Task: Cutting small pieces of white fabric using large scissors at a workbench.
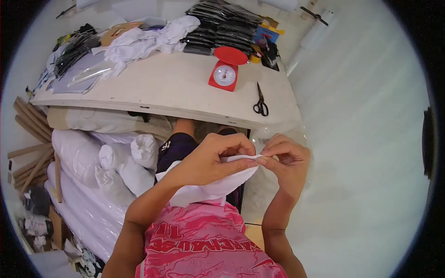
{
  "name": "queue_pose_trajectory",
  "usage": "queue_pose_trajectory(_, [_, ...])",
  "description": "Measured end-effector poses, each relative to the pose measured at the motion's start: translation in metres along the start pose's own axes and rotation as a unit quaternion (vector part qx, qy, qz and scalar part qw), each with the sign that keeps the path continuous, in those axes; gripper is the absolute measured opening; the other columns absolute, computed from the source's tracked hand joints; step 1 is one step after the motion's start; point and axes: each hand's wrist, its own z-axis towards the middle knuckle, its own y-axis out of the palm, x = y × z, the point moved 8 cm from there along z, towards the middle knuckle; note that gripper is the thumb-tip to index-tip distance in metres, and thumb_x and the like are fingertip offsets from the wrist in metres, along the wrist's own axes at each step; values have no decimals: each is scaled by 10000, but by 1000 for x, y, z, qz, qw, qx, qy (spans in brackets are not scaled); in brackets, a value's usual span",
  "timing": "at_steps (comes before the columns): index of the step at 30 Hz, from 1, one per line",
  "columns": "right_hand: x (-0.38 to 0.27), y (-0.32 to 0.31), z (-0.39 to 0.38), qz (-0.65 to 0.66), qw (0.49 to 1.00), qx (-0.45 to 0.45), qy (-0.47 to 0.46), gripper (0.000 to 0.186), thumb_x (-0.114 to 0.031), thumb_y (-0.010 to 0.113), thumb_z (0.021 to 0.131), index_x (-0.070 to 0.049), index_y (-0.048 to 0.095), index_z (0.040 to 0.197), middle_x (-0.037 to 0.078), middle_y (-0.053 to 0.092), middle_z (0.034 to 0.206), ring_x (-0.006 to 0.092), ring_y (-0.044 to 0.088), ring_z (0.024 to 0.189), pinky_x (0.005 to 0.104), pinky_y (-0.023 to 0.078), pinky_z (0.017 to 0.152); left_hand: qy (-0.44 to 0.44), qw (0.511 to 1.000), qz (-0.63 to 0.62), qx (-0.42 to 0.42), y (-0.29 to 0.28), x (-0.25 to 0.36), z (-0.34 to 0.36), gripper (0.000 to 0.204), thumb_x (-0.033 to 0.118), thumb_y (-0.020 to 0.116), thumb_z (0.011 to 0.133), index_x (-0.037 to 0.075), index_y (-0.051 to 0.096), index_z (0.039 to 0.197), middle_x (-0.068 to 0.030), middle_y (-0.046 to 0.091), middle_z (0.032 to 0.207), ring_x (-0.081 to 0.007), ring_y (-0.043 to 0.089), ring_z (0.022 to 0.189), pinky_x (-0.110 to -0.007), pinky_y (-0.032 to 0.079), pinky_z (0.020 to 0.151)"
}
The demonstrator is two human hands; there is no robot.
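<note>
A piece of white cloth [222,186] lies bunched over my lap, its upper edge raised between my two hands. My left hand [215,155] pinches that edge between thumb and fingers. Right beside it, my right hand [287,160] pinches the same edge at its right end, the fingertips of both hands nearly touching. Whether anything small sits between the fingertips I cannot make out.
Ahead stands a white table [171,83] with black scissors [260,102], a red dial scale [225,74], crumpled white cloth [148,41] and stacked black packets [222,23]. Plastic-wrapped white rolls [88,199] and cardboard tubes [34,123] crowd the left. A white wall rises at right.
</note>
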Motion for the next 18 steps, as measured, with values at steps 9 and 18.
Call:
queue_pose_trajectory(9, [27,-24,12,6,994,68,83,83,92,613,727,39,605,790,96,565,765,128,526,585,230,416,480,8,986,-117,121,-19,-22,8,139,-10,661,816,0,572,922,-5,600,830,-20,549,745,-169,429,630])
queue_pose_trajectory(18, [38,6,21,40,995,-9,86,231,65,727,677,24,661,895,98,620,876,126,574,717,227,453,617,-3,979,-155,131,-24,-35,9,147,-15,660,819,3,567,932,-8,603,848,-20,537,737,-166,420,632])
